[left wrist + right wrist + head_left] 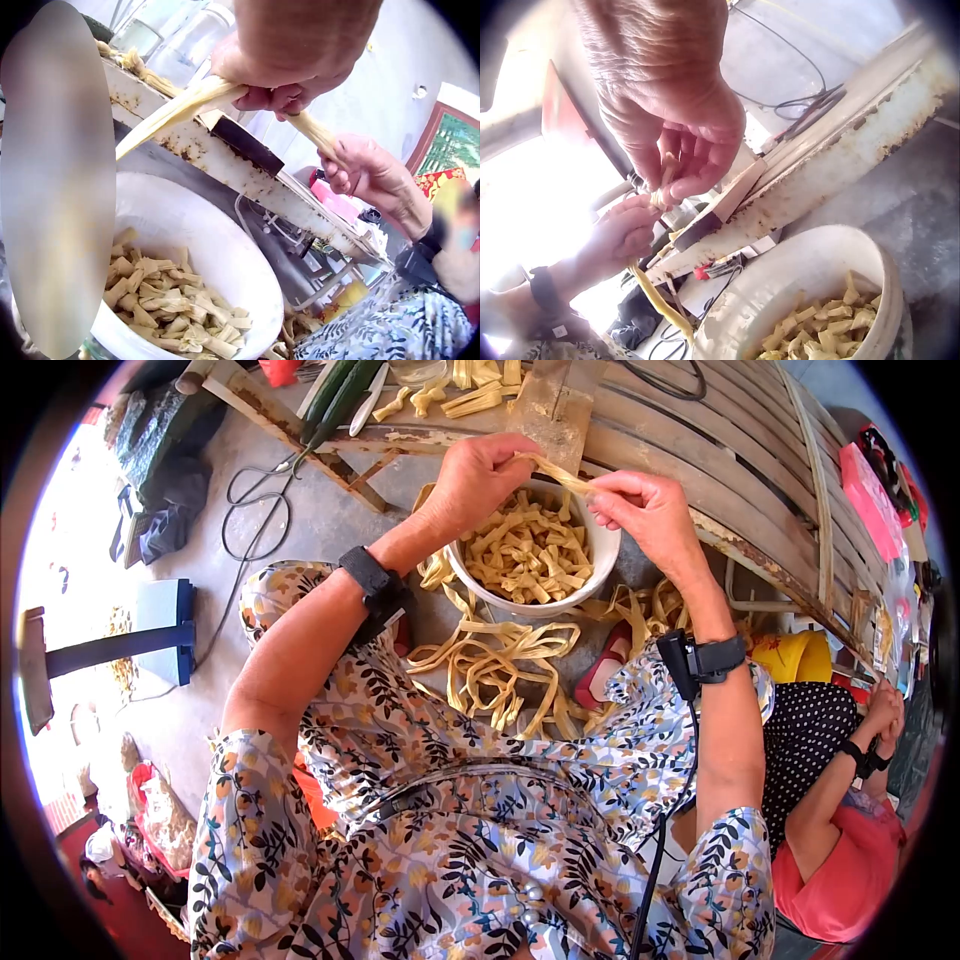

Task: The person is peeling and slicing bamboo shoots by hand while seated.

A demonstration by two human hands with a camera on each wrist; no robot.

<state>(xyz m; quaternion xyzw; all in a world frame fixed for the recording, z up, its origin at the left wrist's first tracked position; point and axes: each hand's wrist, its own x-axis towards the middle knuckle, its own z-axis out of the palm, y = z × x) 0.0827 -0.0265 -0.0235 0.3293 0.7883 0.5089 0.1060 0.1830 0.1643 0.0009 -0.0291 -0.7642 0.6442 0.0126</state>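
Note:
My left hand [483, 482] and right hand [645, 512] are raised over the far rim of a white bucket [604, 555]. Between them stretches a pale yellow strip [558, 470] that looks like tofu skin, pinched by both hands. In the left wrist view, a long tail of the strip [169, 116] hangs from the left hand's side. The right wrist view shows the right hand's thumb and fingers pinching a short end, close to the left fingertips. Many short knotted pieces [530, 550] of the same yellow material fill much of the bucket.
Loose long strips [510, 660] lie heaped below the bucket. Beyond it stands a slatted table [690, 445] with a rusty edge, bearing a wooden board [557, 405] and more yellow pieces [480, 400]. A cable [262, 525] loops at left. Another person [845, 850] sits at right.

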